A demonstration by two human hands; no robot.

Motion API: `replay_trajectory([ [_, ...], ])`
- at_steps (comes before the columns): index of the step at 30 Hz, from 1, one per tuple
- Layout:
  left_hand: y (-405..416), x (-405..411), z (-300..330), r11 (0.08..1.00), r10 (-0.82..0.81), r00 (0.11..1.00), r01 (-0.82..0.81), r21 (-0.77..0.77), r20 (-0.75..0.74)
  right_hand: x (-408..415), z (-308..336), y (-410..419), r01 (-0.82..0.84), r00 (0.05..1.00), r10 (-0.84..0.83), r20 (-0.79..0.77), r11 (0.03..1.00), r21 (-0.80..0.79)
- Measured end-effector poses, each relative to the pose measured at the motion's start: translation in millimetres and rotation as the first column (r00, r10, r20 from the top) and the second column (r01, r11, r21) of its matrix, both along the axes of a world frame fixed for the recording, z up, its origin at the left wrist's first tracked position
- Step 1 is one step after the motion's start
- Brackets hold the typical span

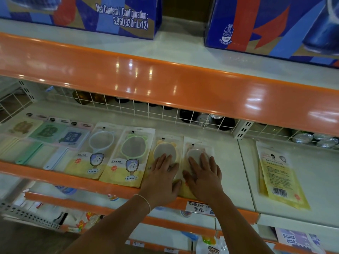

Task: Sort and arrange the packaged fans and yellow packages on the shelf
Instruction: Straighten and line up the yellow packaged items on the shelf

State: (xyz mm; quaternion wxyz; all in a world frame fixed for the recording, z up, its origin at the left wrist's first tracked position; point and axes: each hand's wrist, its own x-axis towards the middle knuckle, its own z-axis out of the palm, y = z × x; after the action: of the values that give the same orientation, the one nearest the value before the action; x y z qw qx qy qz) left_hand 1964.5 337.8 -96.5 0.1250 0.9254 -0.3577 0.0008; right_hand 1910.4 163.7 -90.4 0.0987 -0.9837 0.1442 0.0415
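Grip: both hands lie flat with straight, spread fingers, clamped on nothing. Left hand (162,177) presses the yellow-rimmed pack (165,153); right hand (204,176) presses the pink-rimmed pack (197,149) just beside it. A thin bracelet (145,199) circles the left wrist.

Shelving: white shelf (229,162) with orange front rail (73,180); orange fascia (165,85) of the shelf above; white wire grid (156,112) along the back, cans (302,138) behind it.

Upper shelf: two blue printed cartons, left carton (82,13) and right carton (275,24).

Packaged fans, far left of row: three flat fans, beige (22,128), green (45,133), blue (73,137), overlapping one another.

Yellow packages, row centre: white-rimmed pack (91,151), green-rimmed pack (128,154), then the two under the hands, all side by side, edges touching or overlapping.

Apart, to the right: a small stack of yellow packages (280,175), back side up, barcode visible.

Price tag (200,208): handwritten, on the rail below the right wrist.
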Motion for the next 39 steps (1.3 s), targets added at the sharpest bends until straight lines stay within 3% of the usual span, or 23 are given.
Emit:
replay_trajectory([
  [10,-2.0,-1.7,3.8,0.999,0.009,0.999,-0.007,0.048,-0.039,-4.4,-0.7,1.7,-0.009,1.0,0.009,0.014,1.0,0.005],
  [16,-3.1,-3.8,11.0,0.995,0.019,1.0,-0.021,0.095,0.018,-9.1,6.4,0.3,0.003,1.0,-0.004,0.02,0.998,0.065],
  [21,-13.6,-10.7,24.6,0.997,0.047,0.999,-0.048,0.064,0.018,-19.9,15.7,-10.7,0.081,0.986,-0.108,0.127,0.977,0.197],
  [30,-86.2,-24.1,44.6,0.999,-0.038,0.999,0.038,-0.003,-0.011,-58.2,28.8,-81.6,0.227,0.891,-0.299,0.341,0.945,0.236],
  [39,-183.2,-59.6,60.3,0.975,-0.205,0.968,0.188,-0.12,-0.147,-114.3,28.9,-180.7,0.51,0.748,-0.573,0.335,0.819,0.261],
])
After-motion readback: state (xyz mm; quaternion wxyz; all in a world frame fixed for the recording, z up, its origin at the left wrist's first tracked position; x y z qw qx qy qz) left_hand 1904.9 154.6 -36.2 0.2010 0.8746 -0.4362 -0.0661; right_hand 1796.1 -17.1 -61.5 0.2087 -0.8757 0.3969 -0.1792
